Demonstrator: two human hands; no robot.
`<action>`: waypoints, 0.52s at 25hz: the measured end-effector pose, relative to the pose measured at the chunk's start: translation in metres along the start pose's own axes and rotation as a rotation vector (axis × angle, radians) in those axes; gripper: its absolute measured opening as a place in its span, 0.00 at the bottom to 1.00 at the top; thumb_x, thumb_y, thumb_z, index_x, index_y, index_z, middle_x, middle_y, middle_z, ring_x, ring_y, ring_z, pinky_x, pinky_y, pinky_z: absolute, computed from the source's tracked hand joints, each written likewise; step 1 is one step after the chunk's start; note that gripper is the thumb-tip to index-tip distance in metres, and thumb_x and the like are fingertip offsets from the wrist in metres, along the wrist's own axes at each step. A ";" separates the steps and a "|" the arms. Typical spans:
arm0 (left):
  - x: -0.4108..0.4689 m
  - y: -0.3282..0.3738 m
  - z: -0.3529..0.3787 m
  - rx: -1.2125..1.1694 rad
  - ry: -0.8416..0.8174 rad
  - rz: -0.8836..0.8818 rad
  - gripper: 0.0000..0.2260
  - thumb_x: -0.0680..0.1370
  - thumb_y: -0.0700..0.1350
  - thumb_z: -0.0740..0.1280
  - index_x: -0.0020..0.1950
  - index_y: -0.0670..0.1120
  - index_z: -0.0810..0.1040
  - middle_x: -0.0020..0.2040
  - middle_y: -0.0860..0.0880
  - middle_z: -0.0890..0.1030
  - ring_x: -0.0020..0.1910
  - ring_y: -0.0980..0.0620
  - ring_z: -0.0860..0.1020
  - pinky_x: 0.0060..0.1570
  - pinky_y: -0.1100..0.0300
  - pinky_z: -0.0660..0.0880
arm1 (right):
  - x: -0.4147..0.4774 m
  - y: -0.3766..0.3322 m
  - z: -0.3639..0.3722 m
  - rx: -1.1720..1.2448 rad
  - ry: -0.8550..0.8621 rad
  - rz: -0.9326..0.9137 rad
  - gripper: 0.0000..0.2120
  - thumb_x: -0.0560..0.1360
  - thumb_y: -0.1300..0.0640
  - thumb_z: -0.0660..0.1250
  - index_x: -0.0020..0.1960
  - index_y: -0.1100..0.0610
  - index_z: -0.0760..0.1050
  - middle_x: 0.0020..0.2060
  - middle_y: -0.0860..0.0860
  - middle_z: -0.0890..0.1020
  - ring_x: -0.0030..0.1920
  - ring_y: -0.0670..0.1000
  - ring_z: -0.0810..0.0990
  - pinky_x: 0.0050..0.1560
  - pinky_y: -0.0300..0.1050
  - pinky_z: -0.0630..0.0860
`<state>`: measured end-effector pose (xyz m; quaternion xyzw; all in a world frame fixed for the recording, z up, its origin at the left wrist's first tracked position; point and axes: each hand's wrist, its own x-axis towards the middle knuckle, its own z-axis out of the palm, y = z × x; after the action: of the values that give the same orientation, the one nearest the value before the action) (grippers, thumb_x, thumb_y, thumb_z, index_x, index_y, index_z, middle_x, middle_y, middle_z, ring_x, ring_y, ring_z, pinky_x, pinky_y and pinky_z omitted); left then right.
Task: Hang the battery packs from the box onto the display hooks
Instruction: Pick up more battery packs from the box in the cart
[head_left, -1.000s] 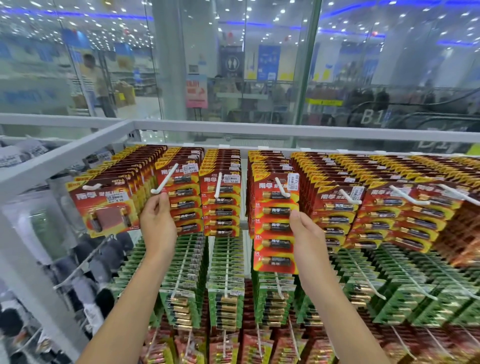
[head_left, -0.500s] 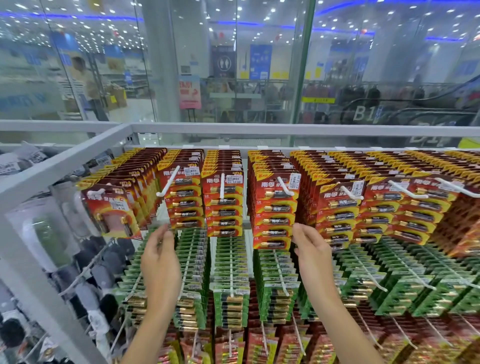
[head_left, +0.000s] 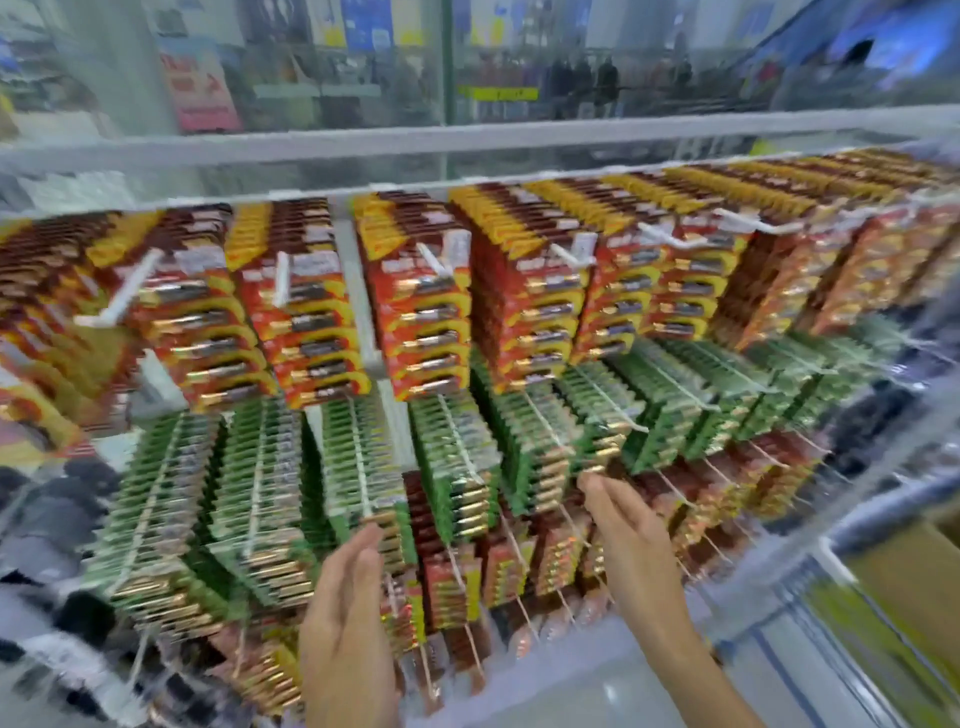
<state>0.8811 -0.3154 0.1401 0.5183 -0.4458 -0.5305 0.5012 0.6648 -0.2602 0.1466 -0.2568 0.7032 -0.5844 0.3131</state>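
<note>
Hands raised, empty (fingers straight): left hand (head_left: 345, 639), right hand (head_left: 631, 540).

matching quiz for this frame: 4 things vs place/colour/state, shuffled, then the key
Things
1. red-and-yellow battery packs
2. green battery packs
3. display hooks
4. left hand

Descriptions
A. open, holds nothing
B. top row of the rack
C. white
D. row just under the top one

Pairs: 1-B, 2-D, 3-C, 4-A
</note>
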 end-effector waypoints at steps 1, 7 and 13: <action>-0.006 -0.011 0.010 0.015 -0.043 -0.030 0.14 0.78 0.60 0.67 0.59 0.57 0.84 0.62 0.56 0.83 0.63 0.53 0.79 0.70 0.45 0.72 | -0.005 0.009 -0.015 -0.001 0.029 0.034 0.12 0.83 0.43 0.63 0.62 0.45 0.79 0.57 0.37 0.80 0.56 0.33 0.76 0.50 0.30 0.69; -0.047 -0.089 0.113 0.099 -0.318 -0.133 0.06 0.83 0.46 0.68 0.53 0.54 0.85 0.60 0.48 0.85 0.61 0.46 0.79 0.50 0.70 0.77 | -0.030 0.065 -0.143 0.020 0.311 0.149 0.05 0.83 0.52 0.65 0.50 0.45 0.78 0.44 0.37 0.81 0.47 0.38 0.78 0.45 0.26 0.70; -0.133 -0.135 0.250 0.195 -0.641 -0.052 0.08 0.82 0.32 0.65 0.52 0.40 0.83 0.40 0.67 0.85 0.42 0.70 0.81 0.47 0.78 0.72 | -0.065 0.110 -0.306 -0.026 0.650 0.229 0.06 0.83 0.52 0.66 0.48 0.46 0.79 0.47 0.41 0.83 0.48 0.34 0.79 0.50 0.35 0.70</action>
<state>0.6177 -0.1814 0.0364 0.3818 -0.6161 -0.6338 0.2700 0.4823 0.0093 0.0847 0.0196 0.7978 -0.5877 0.1332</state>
